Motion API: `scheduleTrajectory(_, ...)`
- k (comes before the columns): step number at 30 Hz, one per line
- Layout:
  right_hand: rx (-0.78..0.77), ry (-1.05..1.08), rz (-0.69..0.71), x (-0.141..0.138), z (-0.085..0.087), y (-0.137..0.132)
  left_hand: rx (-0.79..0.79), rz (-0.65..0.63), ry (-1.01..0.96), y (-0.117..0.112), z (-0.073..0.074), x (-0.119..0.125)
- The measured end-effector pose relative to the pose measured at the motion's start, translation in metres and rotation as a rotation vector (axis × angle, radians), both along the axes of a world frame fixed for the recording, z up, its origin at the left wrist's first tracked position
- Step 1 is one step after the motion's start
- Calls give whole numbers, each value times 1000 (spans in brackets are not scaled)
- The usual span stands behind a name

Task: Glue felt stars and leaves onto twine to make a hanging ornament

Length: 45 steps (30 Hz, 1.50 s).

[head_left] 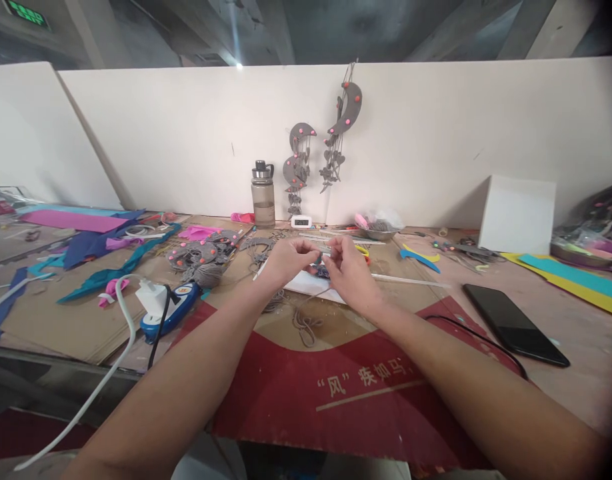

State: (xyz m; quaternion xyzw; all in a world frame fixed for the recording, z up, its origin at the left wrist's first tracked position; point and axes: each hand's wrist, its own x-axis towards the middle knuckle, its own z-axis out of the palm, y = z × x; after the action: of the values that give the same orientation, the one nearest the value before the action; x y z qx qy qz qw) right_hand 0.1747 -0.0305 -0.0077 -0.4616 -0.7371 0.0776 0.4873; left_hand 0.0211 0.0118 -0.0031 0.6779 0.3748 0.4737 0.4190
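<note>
My left hand (292, 264) and my right hand (355, 275) meet over the middle of the work surface, fingertips pinched close together. A small dark bluish piece (322, 271) shows between them; its kind is too small to make out, and the fingers partly hide it. Beneath the hands lies a white sheet or board (311, 285). Grey cord (306, 327) falls in loose loops on the cardboard (356, 343) just below. Yellow-handled scissors (362, 252) are partly covered behind my right hand.
A power strip (173, 310) with cables and a ball of grey yarn (206, 275) lie left. A phone (515, 323) rests right. Behind stand a bottle (263, 200) and a small clock (301, 222). Grey moon-shaped hangings (353, 110) hang on the white partition (186, 133).
</note>
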Motion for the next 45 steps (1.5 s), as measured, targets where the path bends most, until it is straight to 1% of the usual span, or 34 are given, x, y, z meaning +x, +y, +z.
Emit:
scheduleTrajectory(2, -45, 1, 34, -1, 0, -1, 89, 94, 47, 1, 1, -3)
scheduleTrajectory(5, -126, 7, 49, -3, 1, -1, 302, 290, 175, 3, 5, -10)
scheduleTrajectory(7, -208, 34, 77, -3, 5, -2, 406, 399, 215, 6, 7, -17)
scheduleTrajectory(8, -259, 54, 103, -3, 8, -3, 426, 445, 212, 9, 8, -21)
scheduleTrajectory(11, -375, 151, 180, -3, 20, -14, 412, 577, 172, 19, 9, -36)
scheduleTrajectory(14, -353, 276, 237, -5, 33, -32, 362, 668, 42, 31, 9, -51)
scheduleTrajectory(16, -309, 313, 274, -7, 38, -46, 307, 670, -128, 37, 9, -59)
scheduleTrajectory(18, -250, 275, 316, -9, 40, -60, 246, 608, -373, 43, 10, -64)
scheduleTrajectory(20, -168, 144, 393, -13, 40, -73, 187, 534, -622, 47, 11, -66)
scheduleTrajectory(22, -85, -40, 527, -19, 37, -84, 146, 484, -799, 48, 12, -68)
scheduleTrajectory(24, -36, -212, 676, -25, 34, -94, 127, 454, -896, 48, 14, -69)
scheduleTrajectory(27, 18, -425, 876, -34, 30, -103, 102, 444, -956, 48, 14, -70)
scheduleTrajectory(29, 64, -487, 971, -35, 30, -103, 84, 441, -968, 48, 13, -70)
scheduleTrajectory(30, 72, -478, 987, -34, 31, -101, 75, 434, -968, 48, 12, -69)
scheduleTrajectory(31, 61, -442, 961, -31, 32, -97, 68, 420, -966, 48, 12, -67)
scheduleTrajectory(32, 38, -386, 885, -27, 34, -91, 62, 402, -964, 48, 12, -65)
scheduleTrajectory(33, -1, -325, 768, -21, 36, -83, 58, 381, -960, 47, 12, -63)
scheduleTrajectory(34, -33, -257, 582, -13, 36, -74, 55, 356, -953, 45, 12, -60)
scheduleTrajectory(35, -54, -210, 366, -5, 36, -63, 50, 331, -943, 43, 13, -57)
scheduleTrajectory(36, -101, -215, 173, 4, 35, -52, 41, 307, -926, 41, 13, -55)
scheduleTrajectory(38, -219, -365, -129, 21, 28, -30, 13, 279, -873, 37, 14, -50)
scheduleTrajectory(39, -297, -479, -240, 28, 23, -20, -1, 276, -833, 34, 15, -47)
scheduleTrajectory(40, -406, -586, -280, 34, 17, -11, -9, 279, -787, 32, 15, -45)
scheduleTrajectory(41, -516, -663, -275, 37, 11, -5, -7, 286, -737, 31, 14, -43)
scheduleTrajectory(43, -643, -676, -264, 40, 1, 4, 16, 290, -652, 28, 13, -38)
scheduleTrajectory(45, -697, -627, -269, 40, -4, 7, 34, 260, -602, 25, 12, -32)
